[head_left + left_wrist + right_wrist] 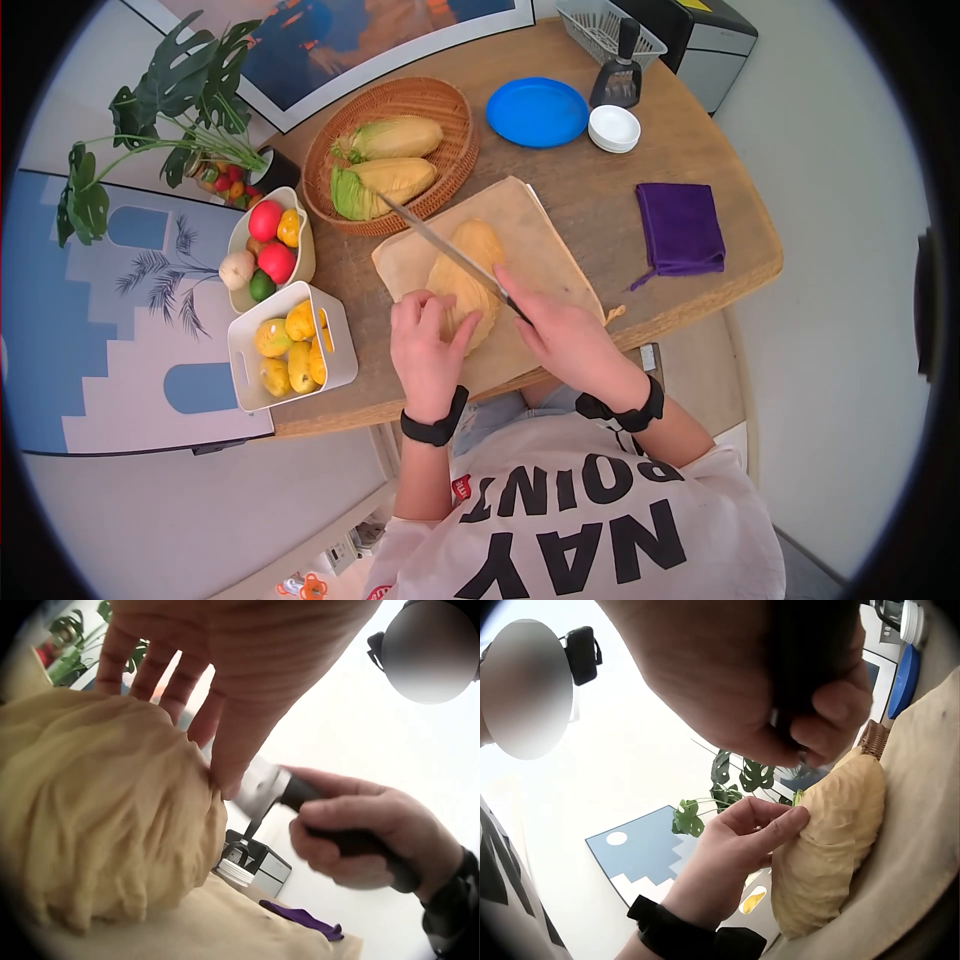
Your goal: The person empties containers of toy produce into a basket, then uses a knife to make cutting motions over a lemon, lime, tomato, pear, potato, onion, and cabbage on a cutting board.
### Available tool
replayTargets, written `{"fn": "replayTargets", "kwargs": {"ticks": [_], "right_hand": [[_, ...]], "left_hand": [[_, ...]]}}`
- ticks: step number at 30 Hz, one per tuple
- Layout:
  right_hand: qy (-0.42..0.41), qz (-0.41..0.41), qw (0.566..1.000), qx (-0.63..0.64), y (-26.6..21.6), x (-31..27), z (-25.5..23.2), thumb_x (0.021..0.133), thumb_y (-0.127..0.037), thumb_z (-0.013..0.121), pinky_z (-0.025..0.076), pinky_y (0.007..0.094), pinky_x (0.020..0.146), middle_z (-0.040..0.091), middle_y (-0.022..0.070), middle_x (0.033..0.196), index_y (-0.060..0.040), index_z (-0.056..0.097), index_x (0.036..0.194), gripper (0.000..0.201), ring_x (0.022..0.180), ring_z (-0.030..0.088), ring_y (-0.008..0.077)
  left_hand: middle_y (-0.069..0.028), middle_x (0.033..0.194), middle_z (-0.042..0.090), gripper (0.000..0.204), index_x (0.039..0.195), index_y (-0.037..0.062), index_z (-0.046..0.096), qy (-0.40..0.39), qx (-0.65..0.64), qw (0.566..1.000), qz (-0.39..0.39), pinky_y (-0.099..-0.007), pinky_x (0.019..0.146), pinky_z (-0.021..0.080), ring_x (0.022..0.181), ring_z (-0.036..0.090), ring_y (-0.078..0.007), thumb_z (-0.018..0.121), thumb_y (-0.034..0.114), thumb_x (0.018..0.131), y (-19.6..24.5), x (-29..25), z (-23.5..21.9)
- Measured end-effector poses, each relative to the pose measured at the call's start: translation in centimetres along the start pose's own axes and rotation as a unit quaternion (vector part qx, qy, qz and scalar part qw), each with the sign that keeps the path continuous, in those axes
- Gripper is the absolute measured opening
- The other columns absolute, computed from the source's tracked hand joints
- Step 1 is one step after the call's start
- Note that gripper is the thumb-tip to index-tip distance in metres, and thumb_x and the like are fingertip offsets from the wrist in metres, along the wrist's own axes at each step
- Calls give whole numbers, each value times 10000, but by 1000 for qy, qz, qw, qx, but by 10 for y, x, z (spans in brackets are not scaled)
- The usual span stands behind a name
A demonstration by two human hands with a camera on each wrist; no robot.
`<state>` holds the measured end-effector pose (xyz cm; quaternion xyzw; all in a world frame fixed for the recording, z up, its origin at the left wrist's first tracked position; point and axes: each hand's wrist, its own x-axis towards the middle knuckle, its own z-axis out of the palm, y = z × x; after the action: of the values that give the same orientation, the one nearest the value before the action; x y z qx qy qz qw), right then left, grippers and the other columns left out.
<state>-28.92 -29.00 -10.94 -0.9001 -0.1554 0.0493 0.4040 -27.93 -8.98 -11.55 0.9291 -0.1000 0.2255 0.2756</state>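
A wrinkled pale-yellow napa cabbage (475,245) lies on the cloth-covered board (540,225). My left hand (430,350) holds its near part, with thumb and fingers spread over opposite sides. In the right wrist view, the left thumb and fingertips meet the leaves (829,832). My right hand (575,340) grips a kitchen knife (440,243) by its black handle, fingers wrapped round it. The long blade slants across above the cabbage in the head view, its tip pointing toward the wicker basket (460,185). In the left wrist view the blade lies beyond the left fingers.
Two yellow vegetables (395,180) with green ends fill the basket. White bins hold mixed produce (275,262) and yellow fruit (298,360) at left. A blue plate (537,112), white bowls (614,128) and a purple cloth (682,230) lie to the back and right.
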Motion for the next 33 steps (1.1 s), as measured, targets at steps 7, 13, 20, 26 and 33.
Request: {"fn": "replayTargets", "kwargs": {"ticks": [7,13,20,26,33], "right_hand": [[44,-38,998,25,2,1,-2,950,-83,622,545,476,758,687,193,1104,-222,306,1613,748,915,680,398],[52,-73,995,-40,9,-1,-1,958,-100,606,530,446,611,651,142,896,-188,381,1576,664,746,670,348],[18,-77,995,-56,8,0,-8,938,-110,621,535,458,633,643,145,896,-209,414,1557,660,743,665,354],[40,-36,997,-57,12,11,-27,913,-83,650,566,452,741,699,130,1124,-249,464,1525,661,914,691,368],[102,-29,992,-70,44,12,-19,920,-118,654,559,462,737,674,148,1042,-208,511,1477,582,887,681,372]], "left_hand": [[-101,986,618,375,921,37,640,11,-4,1000,0,-405,802,506,945,598,-319,907,142,681,-2,-1,1],[-101,978,611,387,882,36,597,19,5,1000,8,-411,782,505,915,591,-323,904,160,682,-3,-1,3],[-103,989,613,383,873,29,581,12,-4,1000,-15,-412,813,495,946,591,-324,904,113,684,2,-3,1],[-147,1076,590,548,1109,12,584,-3,24,1000,-6,-426,879,493,1025,581,-349,906,174,695,-1,-4,4],[-236,1288,563,922,1432,-14,468,-66,99,992,-34,-456,976,489,1138,569,-409,917,292,688,3,-5,16]]}}
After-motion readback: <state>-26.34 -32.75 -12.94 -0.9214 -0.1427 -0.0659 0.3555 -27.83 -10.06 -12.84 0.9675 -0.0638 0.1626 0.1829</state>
